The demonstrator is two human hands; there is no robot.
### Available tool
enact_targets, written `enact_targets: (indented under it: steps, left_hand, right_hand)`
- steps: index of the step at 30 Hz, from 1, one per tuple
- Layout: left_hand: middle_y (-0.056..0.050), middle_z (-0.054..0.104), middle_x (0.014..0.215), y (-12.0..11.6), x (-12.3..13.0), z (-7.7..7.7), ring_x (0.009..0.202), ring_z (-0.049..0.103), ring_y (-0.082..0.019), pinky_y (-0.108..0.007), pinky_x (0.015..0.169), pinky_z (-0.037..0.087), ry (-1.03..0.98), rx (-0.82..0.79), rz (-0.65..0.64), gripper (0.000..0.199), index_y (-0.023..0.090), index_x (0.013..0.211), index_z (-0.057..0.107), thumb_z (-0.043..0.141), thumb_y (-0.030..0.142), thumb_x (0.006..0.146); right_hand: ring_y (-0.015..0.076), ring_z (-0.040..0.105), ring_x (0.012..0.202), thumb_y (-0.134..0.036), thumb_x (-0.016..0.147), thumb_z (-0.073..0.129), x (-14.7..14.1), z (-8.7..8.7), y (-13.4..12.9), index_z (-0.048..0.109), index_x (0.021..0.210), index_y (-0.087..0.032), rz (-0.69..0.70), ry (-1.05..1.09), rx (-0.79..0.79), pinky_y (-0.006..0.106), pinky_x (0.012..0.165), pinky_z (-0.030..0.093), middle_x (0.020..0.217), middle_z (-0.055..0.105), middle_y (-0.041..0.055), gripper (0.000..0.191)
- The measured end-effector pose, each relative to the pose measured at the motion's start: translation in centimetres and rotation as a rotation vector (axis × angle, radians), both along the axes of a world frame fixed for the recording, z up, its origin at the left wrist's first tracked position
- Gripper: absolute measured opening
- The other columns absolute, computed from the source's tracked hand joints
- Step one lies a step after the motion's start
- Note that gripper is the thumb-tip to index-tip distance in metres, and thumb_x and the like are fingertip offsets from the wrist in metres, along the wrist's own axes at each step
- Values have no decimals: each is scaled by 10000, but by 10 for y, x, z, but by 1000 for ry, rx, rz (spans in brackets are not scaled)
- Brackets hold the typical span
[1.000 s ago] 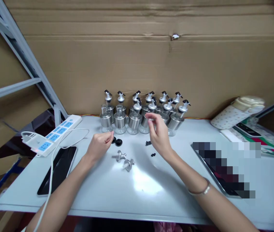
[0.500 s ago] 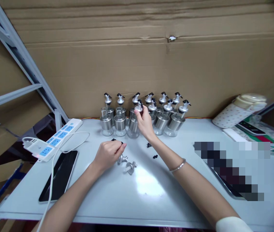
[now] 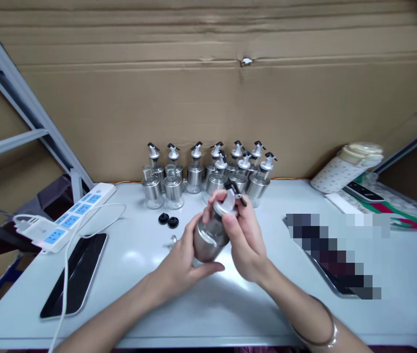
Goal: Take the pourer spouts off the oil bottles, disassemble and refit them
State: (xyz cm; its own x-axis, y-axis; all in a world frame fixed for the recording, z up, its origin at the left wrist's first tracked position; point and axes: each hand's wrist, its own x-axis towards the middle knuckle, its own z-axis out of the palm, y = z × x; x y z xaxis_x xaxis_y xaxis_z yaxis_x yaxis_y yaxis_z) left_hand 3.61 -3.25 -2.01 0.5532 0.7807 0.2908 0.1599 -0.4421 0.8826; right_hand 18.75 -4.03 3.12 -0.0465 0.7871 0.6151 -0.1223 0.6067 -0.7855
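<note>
An oil dispenser bottle of glass with a metal sleeve leans to the right above the near middle of the table. Wrapped around its body is my left hand. My right hand grips the silver pour spout with a black lever at the bottle's neck. Two black round caps lie on the table to the left. A small silver piece shows partly behind my left hand. Behind stand several similar bottles with spouts, and two front bottles have bare glass necks.
On the left are a power strip with a white cable and a dark tablet. To the right lie a blurred-out device and a patterned flask on its side. A cardboard wall closes off the back.
The front-row bottle has come off the table toward me, and both hands now hold it. My left hand has left the small parts and moved right, uncovering the black caps. The view has shifted slightly.
</note>
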Motion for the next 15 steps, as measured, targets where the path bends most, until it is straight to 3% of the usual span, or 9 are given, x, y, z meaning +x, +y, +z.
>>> enact_targets:
  steps: [6, 15]
  left_hand:
    - [-194, 241, 1535, -17, 2, 5, 1423, 249, -345, -517, 1141, 259, 33, -201, -100, 859, 200, 1433, 113, 665, 389, 802]
    - [-193, 274, 1496, -14, -4, 12, 1348, 335, -358, -504, 1091, 309, 73, -268, -214, 832, 179, 1428, 162, 634, 472, 809]
  right_hand:
    - [101, 528, 666, -423, 959, 431, -6, -8, -11, 489, 1119, -321, 122, 102, -90, 266, 629, 499, 857, 518, -9, 198]
    - [77, 526, 610, -492, 923, 478, -6, -8, -10, 526, 1075, -318, 130, 251, -299, 225, 593, 492, 768, 513, -40, 237]
